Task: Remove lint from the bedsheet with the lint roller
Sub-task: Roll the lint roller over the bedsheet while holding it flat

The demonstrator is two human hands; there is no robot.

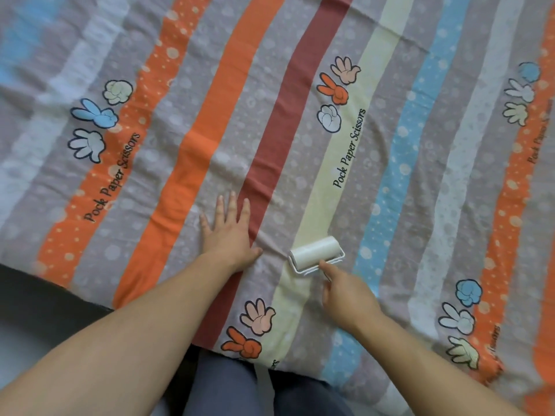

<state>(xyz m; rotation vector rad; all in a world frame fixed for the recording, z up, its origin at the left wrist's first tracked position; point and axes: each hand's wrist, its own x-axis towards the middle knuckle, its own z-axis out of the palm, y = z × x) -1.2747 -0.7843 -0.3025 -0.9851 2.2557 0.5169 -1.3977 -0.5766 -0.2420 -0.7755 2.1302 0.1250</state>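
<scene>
While the left hand (229, 232) presses flat with fingers spread on the bedsheet (186, 163) at frame centre, the right hand (345, 292) grips the lint roller (316, 254) just right, forefinger extended along its frame.

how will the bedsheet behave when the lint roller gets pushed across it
The bedsheet is probably thin and floppy: soft creases run through its stripes. It would likely bunch ahead of the lint roller, which may be why the left hand lies flat on it nearby.
</scene>
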